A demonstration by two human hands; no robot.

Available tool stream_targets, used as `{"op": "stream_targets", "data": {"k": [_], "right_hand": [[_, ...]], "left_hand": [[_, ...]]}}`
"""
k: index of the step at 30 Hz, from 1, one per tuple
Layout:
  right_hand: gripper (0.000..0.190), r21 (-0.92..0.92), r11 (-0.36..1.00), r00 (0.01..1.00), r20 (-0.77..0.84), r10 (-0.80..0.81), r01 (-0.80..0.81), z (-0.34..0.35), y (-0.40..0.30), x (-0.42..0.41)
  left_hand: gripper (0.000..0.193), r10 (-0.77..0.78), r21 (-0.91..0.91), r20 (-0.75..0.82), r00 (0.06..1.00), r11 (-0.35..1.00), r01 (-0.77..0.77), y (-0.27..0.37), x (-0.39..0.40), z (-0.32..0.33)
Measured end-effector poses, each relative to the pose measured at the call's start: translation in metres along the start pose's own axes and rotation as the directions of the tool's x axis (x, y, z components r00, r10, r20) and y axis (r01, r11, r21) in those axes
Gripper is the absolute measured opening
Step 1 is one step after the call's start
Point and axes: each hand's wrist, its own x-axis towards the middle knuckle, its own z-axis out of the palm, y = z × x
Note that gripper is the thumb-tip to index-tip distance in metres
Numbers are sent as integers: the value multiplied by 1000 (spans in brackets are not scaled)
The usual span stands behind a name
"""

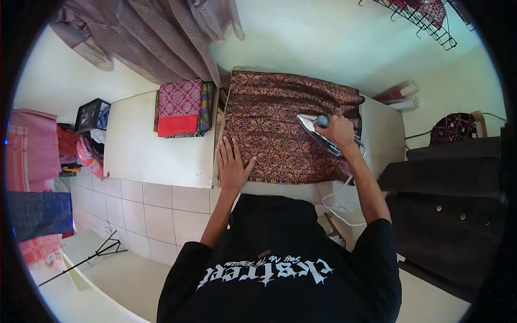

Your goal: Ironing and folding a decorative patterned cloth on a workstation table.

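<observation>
A brown and black patterned cloth point(274, 133) lies spread over the ironing surface before me, with soft wrinkles along its far part and right side. My right hand point(338, 131) is closed around the handle of an electric iron point(319, 135), whose soleplate rests on the right half of the cloth, tip towards the far left. From the iron's rear a pale cord point(337, 189) hangs down past the near edge. My left hand point(233, 161) lies flat at the cloth's near left edge, fingers spread and thumb on the fabric.
To the left, folded patterned cloths point(179, 107) are stacked on a white table point(133, 141). A mauve curtain point(161, 36) hangs behind them. Far left are a black basket point(88, 115) and hanging cloths. Dark garments point(444, 202) hang at right; a wire rack point(420, 24) is up high.
</observation>
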Motion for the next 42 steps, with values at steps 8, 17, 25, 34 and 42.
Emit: {"op": "stream_targets", "data": {"k": [8, 17, 25, 34, 42], "right_hand": [[56, 23, 999, 999, 12, -38, 38, -7, -3, 1], [52, 93, 933, 934, 58, -353, 347, 8, -50, 24], [62, 127, 926, 928, 71, -367, 356, 18, -111, 83], [65, 222, 950, 967, 75, -243, 222, 7, -105, 94], [51, 352, 934, 981, 148, -124, 65, -20, -166, 82]], "left_hand": [[84, -60, -16, 83, 995, 998, 62, 12, 7, -2], [73, 65, 2, -189, 980, 998, -65, 8, 69, 21], [88, 15, -5, -141, 990, 1000, -16, 10, 67, 28], [100, 6, -110, -95, 995, 994, -17, -1, 74, 17], [105, -50, -112, -175, 983, 993, 31, 0, 62, 9]]}}
